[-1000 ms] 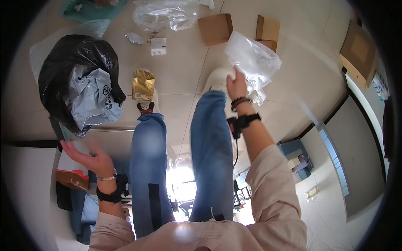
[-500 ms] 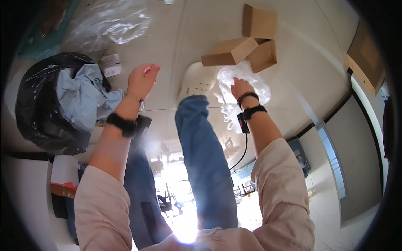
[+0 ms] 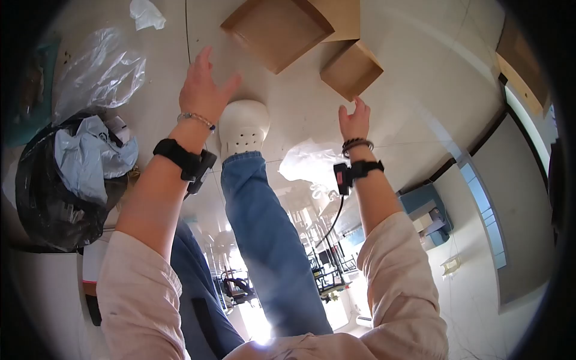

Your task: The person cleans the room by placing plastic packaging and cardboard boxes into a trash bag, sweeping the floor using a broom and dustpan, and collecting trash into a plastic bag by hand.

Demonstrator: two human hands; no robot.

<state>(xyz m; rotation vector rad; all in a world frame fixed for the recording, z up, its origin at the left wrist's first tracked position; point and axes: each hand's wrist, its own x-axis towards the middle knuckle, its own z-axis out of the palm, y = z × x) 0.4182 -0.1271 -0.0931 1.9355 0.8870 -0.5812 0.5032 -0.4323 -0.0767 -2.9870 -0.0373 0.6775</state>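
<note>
My left hand [image 3: 207, 87] is raised over the floor with thumb and fingers spread, and it holds nothing. It is beside the white clog [image 3: 245, 129] on my foot, below a large open cardboard box [image 3: 276, 33]. My right hand [image 3: 355, 122] has its fingers apart, just below the corner of a smaller open cardboard box [image 3: 353, 69]. Whether a fingertip touches that box I cannot tell. A crumpled clear-white plastic bag [image 3: 309, 162] lies on the floor left of my right wrist.
Another cardboard piece [image 3: 339, 18] sits behind the boxes. At left stand a black bag [image 3: 54, 204] with a pale plastic mailer [image 3: 90, 159] in it, and a clear plastic sheet [image 3: 102, 72]. A white scrap [image 3: 147, 15] lies at the top. A cable [image 3: 336, 219] runs from my right wrist device.
My right hand has left the plastic bag, which now lies nearer my legs. My left hand has opened and reached forward. The view has shifted, and the cardboard boxes appear larger and closer.
</note>
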